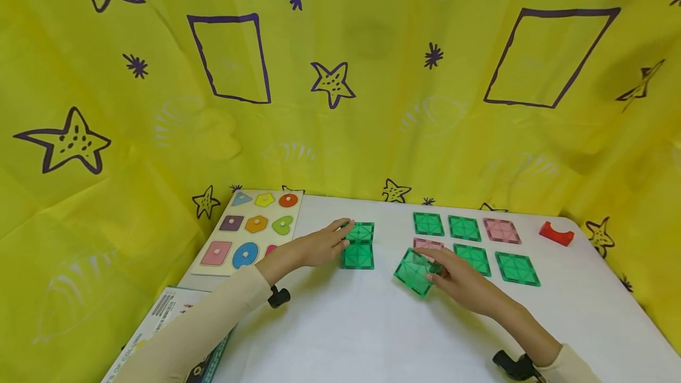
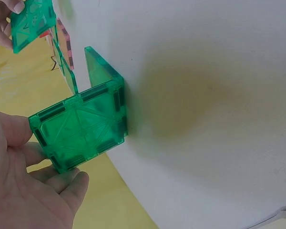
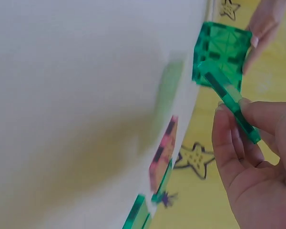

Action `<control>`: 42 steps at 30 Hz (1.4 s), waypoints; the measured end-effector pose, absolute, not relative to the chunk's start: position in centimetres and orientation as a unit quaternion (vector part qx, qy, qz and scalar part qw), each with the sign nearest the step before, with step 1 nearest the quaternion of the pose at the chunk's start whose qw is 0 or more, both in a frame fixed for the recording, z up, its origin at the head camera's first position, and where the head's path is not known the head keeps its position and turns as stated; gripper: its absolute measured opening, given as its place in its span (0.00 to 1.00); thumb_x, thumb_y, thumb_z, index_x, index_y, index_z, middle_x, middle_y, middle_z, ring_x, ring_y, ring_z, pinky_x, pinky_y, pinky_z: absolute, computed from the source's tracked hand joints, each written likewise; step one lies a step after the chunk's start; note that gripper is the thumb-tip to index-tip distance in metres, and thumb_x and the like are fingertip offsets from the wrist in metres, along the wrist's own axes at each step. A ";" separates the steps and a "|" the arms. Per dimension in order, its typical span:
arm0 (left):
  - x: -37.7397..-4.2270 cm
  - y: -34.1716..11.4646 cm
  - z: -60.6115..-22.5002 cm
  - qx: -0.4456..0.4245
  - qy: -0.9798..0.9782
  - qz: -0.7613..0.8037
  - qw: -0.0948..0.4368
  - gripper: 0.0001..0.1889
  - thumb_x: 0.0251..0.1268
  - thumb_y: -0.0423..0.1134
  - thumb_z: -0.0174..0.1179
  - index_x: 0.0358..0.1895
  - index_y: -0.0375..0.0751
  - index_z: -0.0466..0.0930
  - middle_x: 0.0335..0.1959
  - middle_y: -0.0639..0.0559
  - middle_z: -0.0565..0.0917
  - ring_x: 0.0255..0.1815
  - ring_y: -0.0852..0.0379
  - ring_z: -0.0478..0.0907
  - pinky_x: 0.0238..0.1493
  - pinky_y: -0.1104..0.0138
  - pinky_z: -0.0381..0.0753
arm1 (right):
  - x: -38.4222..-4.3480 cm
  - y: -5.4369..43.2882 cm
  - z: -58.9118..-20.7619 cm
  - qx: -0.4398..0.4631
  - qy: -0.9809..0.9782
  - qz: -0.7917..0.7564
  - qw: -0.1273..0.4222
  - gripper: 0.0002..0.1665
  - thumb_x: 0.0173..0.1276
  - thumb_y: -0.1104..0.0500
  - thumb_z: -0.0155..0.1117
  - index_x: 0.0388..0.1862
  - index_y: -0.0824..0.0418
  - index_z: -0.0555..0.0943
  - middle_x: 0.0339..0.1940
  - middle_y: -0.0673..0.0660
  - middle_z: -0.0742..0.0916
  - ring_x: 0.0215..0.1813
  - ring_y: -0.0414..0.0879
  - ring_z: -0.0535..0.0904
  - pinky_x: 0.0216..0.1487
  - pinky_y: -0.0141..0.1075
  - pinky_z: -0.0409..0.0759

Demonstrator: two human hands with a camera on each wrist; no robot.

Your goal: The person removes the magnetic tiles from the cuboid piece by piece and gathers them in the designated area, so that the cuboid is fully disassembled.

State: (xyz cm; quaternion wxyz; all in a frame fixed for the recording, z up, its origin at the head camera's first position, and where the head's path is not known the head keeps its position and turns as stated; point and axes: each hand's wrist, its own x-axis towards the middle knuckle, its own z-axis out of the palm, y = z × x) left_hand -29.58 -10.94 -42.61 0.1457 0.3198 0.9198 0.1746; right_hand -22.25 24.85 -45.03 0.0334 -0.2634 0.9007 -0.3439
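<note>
My left hand (image 1: 321,246) is at the left side of two joined green square magnetic tiles, a rear one (image 1: 364,231) and a front one (image 1: 357,255). In the left wrist view, the thumb and fingers hold the edges of one see-through green tile (image 2: 83,124), which stands up from the table with the other tile (image 2: 99,69) meeting it at an angle. My right hand (image 1: 457,279) pinches another green tile (image 1: 414,273) between thumb and fingers, tilted and raised above the table. That raised tile (image 3: 229,98) shows edge-on in the right wrist view.
Right of centre lie several more green tiles (image 1: 517,268) and two pink ones (image 1: 501,230), one partly hidden by the right hand. A red curved block (image 1: 556,233) sits at the far right. A wooden shape puzzle (image 1: 213,262) and books (image 1: 170,300) are at the left.
</note>
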 end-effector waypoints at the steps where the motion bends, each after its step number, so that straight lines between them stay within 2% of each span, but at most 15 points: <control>1: -29.6 -11.0 -42.7 0.318 0.920 0.175 0.146 0.32 0.90 0.45 0.39 0.87 0.37 0.44 0.88 0.39 0.46 0.86 0.42 0.53 0.84 0.50 0.56 | -22.1 25.5 -45.0 -0.257 0.900 -0.350 0.031 0.33 0.80 0.61 0.64 0.81 0.53 0.70 0.48 0.54 0.82 0.36 0.38 0.72 0.35 0.31 0.75; 4: -29.6 -11.1 -42.7 0.316 0.921 0.173 0.145 0.32 0.90 0.45 0.39 0.87 0.37 0.44 0.88 0.39 0.46 0.86 0.43 0.53 0.84 0.50 0.56 | -21.5 27.5 -44.8 -0.231 0.900 -0.368 0.026 0.33 0.80 0.60 0.64 0.81 0.55 0.69 0.33 0.51 0.77 0.30 0.39 0.71 0.29 0.32 0.73; 6: -29.5 -11.2 -42.7 0.318 0.921 0.174 0.144 0.32 0.90 0.44 0.39 0.87 0.37 0.44 0.88 0.39 0.46 0.86 0.43 0.53 0.84 0.50 0.56 | -20.9 28.9 -44.5 -0.213 0.899 -0.382 0.022 0.33 0.80 0.60 0.64 0.81 0.58 0.69 0.31 0.53 0.78 0.29 0.41 0.72 0.29 0.33 0.75; 13: -29.4 -11.2 -42.6 0.324 0.918 0.178 0.144 0.32 0.90 0.44 0.39 0.86 0.35 0.45 0.87 0.38 0.47 0.86 0.42 0.53 0.84 0.49 0.56 | -18.5 34.0 -43.6 -0.102 0.925 -0.366 0.018 0.36 0.80 0.59 0.64 0.82 0.62 0.64 0.40 0.58 0.82 0.37 0.45 0.86 0.37 0.35 0.85; 19: -29.4 -11.1 -42.4 0.325 0.917 0.175 0.148 0.32 0.90 0.45 0.39 0.86 0.36 0.44 0.87 0.37 0.46 0.86 0.42 0.53 0.84 0.49 0.56 | -17.3 38.1 -44.3 -0.009 0.937 -0.345 0.053 0.38 0.83 0.60 0.60 0.82 0.70 0.56 0.44 0.63 0.83 0.39 0.45 0.88 0.38 0.31 0.85; 25: -29.6 -11.1 -42.6 0.326 0.917 0.170 0.154 0.33 0.90 0.46 0.39 0.87 0.37 0.43 0.88 0.38 0.45 0.87 0.41 0.52 0.84 0.49 0.55 | -16.1 40.7 -45.8 0.060 0.929 -0.349 0.106 0.42 0.84 0.55 0.57 0.82 0.75 0.50 0.46 0.65 0.85 0.42 0.48 0.87 0.40 0.36 0.87; 32: -29.6 -11.1 -42.4 0.322 0.919 0.170 0.154 0.32 0.90 0.45 0.39 0.87 0.38 0.43 0.88 0.39 0.45 0.87 0.42 0.52 0.84 0.49 0.55 | -15.5 42.0 -47.3 0.077 0.948 -0.277 0.139 0.46 0.83 0.45 0.58 0.79 0.74 0.51 0.37 0.56 0.84 0.38 0.49 0.77 0.38 0.42 0.74; 35: -29.6 -11.1 -42.4 0.322 0.918 0.175 0.153 0.32 0.90 0.44 0.39 0.87 0.37 0.44 0.88 0.38 0.46 0.86 0.41 0.52 0.84 0.49 0.56 | -15.5 42.3 -47.8 0.068 0.957 -0.234 0.155 0.49 0.82 0.41 0.58 0.76 0.78 0.52 0.42 0.72 0.83 0.41 0.59 0.78 0.44 0.54 0.82; 38: -29.5 -11.0 -42.3 0.323 0.917 0.177 0.155 0.32 0.90 0.44 0.40 0.87 0.36 0.44 0.88 0.39 0.46 0.86 0.41 0.52 0.84 0.49 0.56 | -15.6 42.4 -48.1 0.067 0.962 -0.202 0.172 0.53 0.80 0.37 0.59 0.73 0.82 0.53 0.54 0.86 0.78 0.49 0.72 0.78 0.52 0.68 0.81; 39: -29.5 -11.0 -42.3 0.323 0.917 0.177 0.154 0.32 0.90 0.44 0.40 0.87 0.36 0.44 0.88 0.39 0.46 0.86 0.41 0.52 0.84 0.49 0.56 | -15.7 42.5 -48.1 0.064 0.963 -0.193 0.174 0.54 0.80 0.36 0.59 0.72 0.83 0.54 0.58 0.88 0.75 0.52 0.75 0.77 0.54 0.71 0.79; 42: -29.6 -11.0 -42.3 0.325 0.917 0.175 0.154 0.32 0.90 0.45 0.39 0.87 0.36 0.44 0.88 0.38 0.45 0.87 0.41 0.52 0.84 0.49 0.55 | -15.9 42.5 -48.3 0.065 0.964 -0.178 0.185 0.56 0.80 0.35 0.58 0.72 0.85 0.54 0.57 0.90 0.74 0.54 0.79 0.76 0.54 0.72 0.78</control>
